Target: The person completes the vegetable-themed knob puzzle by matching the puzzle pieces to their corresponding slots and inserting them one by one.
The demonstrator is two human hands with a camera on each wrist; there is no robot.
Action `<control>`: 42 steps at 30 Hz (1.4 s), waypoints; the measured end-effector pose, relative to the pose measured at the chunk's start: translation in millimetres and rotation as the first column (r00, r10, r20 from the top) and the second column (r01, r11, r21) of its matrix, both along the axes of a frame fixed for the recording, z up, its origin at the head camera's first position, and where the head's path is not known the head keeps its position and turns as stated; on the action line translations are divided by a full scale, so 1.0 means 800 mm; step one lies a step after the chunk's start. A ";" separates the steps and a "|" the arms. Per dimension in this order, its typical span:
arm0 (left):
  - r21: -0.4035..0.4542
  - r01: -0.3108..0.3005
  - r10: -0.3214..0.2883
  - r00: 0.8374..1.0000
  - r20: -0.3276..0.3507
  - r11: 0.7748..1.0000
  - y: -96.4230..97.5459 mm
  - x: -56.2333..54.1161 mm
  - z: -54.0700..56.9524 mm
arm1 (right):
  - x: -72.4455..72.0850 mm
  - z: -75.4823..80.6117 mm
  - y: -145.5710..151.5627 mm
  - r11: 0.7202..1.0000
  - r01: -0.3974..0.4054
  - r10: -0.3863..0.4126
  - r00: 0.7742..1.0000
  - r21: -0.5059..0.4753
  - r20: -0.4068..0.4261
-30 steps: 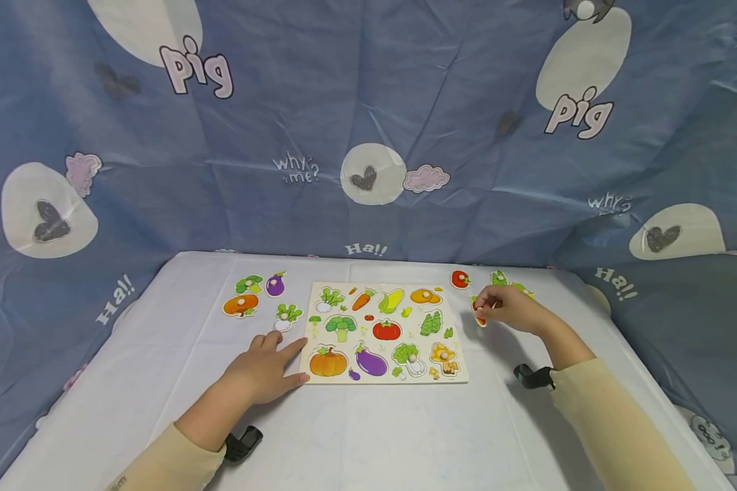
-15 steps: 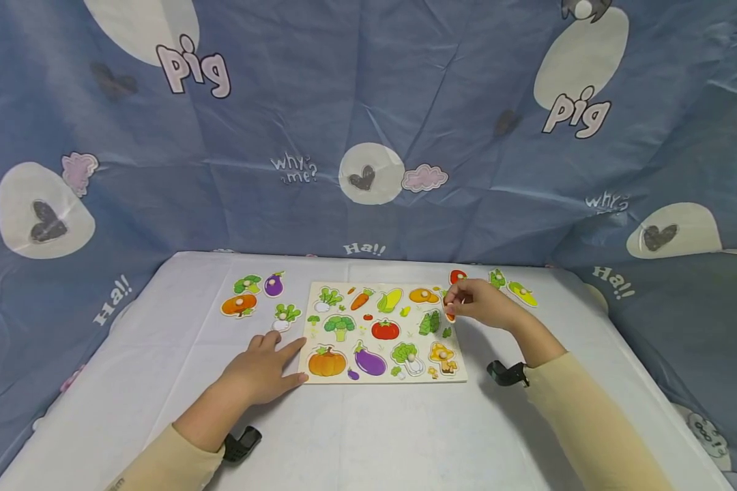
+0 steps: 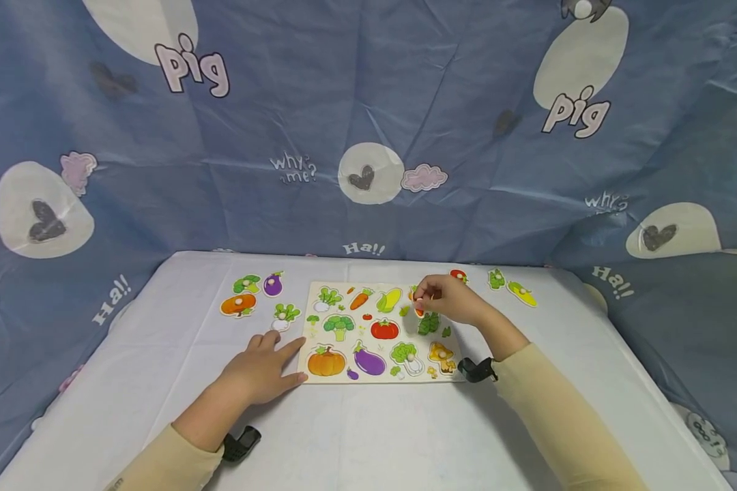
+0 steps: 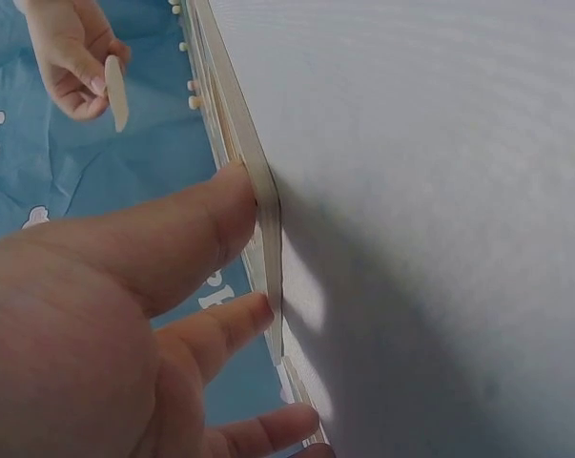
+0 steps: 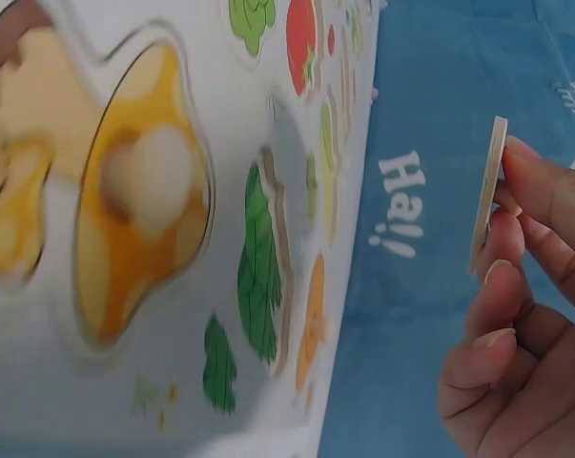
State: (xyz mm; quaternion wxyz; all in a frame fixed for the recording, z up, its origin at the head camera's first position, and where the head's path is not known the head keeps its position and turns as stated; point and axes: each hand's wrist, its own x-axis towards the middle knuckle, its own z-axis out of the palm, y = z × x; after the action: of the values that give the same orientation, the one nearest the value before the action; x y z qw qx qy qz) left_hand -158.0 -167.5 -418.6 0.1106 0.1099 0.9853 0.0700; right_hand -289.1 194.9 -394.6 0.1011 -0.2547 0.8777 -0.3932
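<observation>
A wooden vegetable puzzle board [image 3: 313,341] lies on the white-covered table. My left hand [image 3: 254,374] rests at its left edge, thumb and index finger spread against the rim. In the head view my right hand [image 3: 451,300] pinches the carrot puzzle piece [image 3: 419,311] over the board's upper right part. The right wrist view shows this carrot piece [image 5: 488,191] edge-on, raised above the board, between thumb and fingers. A knobbed mushroom piece [image 3: 442,358] and a bok choy piece [image 3: 408,358] sit in the board. The turnip piece [image 3: 285,315] lies by my left fingertips.
Loose broccoli [image 3: 246,284], eggplant [image 3: 273,284] and pumpkin [image 3: 238,305] pieces lie left of the board. At the back right are a partly hidden tomato piece [image 3: 458,275], a green vegetable piece [image 3: 496,279] and a corn piece [image 3: 521,293]. A blue printed cloth [image 3: 368,225] stands behind.
My right hand has carried the carrot piece leftward, from the table right of the board to above its upper right part. My left hand has stayed at the board's edge.
</observation>
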 end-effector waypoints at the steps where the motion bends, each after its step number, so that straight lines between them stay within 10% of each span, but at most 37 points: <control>1: 0.000 -0.001 0.001 1.000 -0.002 1.000 0.000 0.000 0.000 | -0.002 -0.001 -0.004 1.000 -0.001 0.001 1.000 -0.008 0.005; 28: 0.004 -0.013 0.013 1.000 0.004 1.000 0.000 -0.002 -0.004 | -0.054 -0.027 -0.103 0.995 0.073 -0.079 0.990 0.061 0.118; 42: -0.002 -0.019 0.019 1.000 0.006 1.000 0.000 -0.003 -0.005 | -0.051 -0.029 -0.134 0.987 0.104 -0.123 0.978 0.122 0.166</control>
State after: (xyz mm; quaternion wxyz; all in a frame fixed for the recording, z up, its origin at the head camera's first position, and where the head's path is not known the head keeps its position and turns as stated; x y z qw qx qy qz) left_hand -160.6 -167.3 -422.6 0.1133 0.1002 0.9860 0.0702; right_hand -329.8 87.7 -418.2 0.1687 -0.1628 0.8994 -0.3690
